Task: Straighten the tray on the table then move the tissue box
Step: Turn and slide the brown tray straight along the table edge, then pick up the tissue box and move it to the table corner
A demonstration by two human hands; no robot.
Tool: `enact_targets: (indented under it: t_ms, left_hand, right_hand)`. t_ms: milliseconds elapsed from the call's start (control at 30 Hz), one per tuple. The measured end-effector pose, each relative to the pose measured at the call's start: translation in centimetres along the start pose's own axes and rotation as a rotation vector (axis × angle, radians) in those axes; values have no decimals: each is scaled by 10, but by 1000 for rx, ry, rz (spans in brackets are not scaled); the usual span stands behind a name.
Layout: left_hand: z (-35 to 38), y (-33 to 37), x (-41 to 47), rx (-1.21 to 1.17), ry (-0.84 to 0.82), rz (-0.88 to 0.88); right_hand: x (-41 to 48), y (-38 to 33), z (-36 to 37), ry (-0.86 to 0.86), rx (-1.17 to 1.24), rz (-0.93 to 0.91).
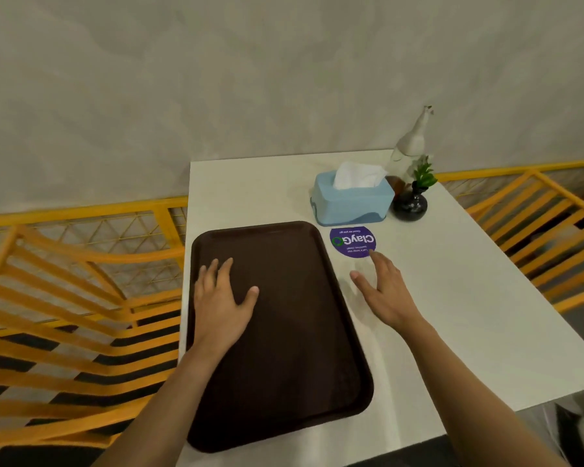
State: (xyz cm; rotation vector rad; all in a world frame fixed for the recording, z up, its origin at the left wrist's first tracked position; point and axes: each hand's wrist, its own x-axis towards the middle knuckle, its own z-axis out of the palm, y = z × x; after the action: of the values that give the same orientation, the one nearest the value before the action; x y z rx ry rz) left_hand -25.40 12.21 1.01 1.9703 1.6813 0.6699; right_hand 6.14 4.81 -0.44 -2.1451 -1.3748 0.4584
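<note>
A dark brown rectangular tray (294, 348) lies on the left half of the white table (469, 315), its long side running away from me along the table's left edge. My left hand (221, 298) rests flat on the tray's far left part, fingers spread. My right hand (383, 291) hovers open over the bare tabletop just right of the tray, fingertips near a purple sticker. The light blue tissue box (351, 202), with a white tissue sticking up, stands beyond the tray's far right corner, apart from both hands.
A round purple sticker (353, 242) lies between tray and tissue box. A small black vase with a green plant (411, 203) and a pale figurine (410, 143) stand right of the box. Yellow slatted chairs (64, 315) flank the table; a grey wall is behind.
</note>
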Motion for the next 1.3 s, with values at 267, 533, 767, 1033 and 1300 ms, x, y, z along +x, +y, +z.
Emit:
enact_targets:
  t_ms: [267, 533, 767, 1033, 1300]
  left_hand:
    - [65, 114, 79, -204, -11, 62]
    - [131, 178, 144, -301, -47, 31]
    - [158, 181, 178, -348, -105, -35]
    - [165, 178, 193, -493, -80, 40]
    - [170, 173, 208, -421, -54, -39]
  right_hand:
    - [102, 21, -56, 123, 162, -112]
    - [172, 36, -54, 69, 265, -155]
    - [191, 51, -41, 39, 422, -71]
    - [210, 58, -34, 128, 499, -112]
    - [223, 58, -12, 48, 543, -33]
